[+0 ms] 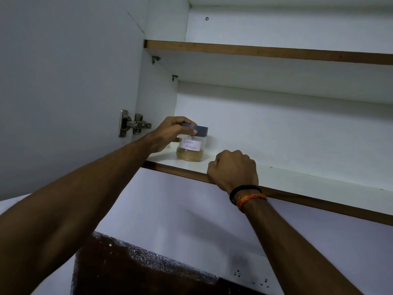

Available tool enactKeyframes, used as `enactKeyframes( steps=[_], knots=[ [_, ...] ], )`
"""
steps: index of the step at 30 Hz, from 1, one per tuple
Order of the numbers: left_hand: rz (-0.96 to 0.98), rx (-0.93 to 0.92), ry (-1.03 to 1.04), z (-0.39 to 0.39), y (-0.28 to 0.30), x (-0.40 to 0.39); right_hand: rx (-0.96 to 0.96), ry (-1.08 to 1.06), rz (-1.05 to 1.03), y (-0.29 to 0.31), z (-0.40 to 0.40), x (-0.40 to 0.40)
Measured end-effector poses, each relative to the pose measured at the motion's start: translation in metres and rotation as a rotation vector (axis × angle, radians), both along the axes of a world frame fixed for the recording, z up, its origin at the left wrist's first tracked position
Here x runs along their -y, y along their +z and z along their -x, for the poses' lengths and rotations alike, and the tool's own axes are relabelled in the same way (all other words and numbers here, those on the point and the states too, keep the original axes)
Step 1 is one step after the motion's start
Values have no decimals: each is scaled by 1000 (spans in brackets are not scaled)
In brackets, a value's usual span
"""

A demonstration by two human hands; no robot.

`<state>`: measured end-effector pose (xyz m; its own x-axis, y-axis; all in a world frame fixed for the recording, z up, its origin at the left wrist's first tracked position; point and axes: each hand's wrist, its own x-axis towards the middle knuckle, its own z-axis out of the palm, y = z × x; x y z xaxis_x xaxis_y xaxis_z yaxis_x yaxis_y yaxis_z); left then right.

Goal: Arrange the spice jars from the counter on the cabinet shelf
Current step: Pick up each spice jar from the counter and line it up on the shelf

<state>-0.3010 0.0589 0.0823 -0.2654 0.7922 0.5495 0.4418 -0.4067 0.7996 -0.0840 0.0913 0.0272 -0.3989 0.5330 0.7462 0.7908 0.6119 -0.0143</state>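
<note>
Left hand (170, 133) grips the spice jar (190, 143) by its lid on the cabinet shelf (297, 179) — right hand (234, 170), at the jar's four o'clock, curls its fingers over the shelf's edge.

- The spice jar (190, 145) stands on the lower cabinet shelf (297, 179), near its left end.
- An upper shelf (255, 51) lies above it.

You look up at a plain white wall (63, 71), a shiny metal door hinge (133, 124) and a dark speckled stone tabletop (138, 271) below.
</note>
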Motion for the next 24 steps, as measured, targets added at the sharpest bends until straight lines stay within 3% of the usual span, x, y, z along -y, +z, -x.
enactKeyframes(
  steps=[12,24],
  knots=[
    [22,-312,194,27,16,-36,39,34,-36,0,4,-4],
    [12,-359,241,43,13,-64,-3,46,-27,0,6,-9]
  ],
)
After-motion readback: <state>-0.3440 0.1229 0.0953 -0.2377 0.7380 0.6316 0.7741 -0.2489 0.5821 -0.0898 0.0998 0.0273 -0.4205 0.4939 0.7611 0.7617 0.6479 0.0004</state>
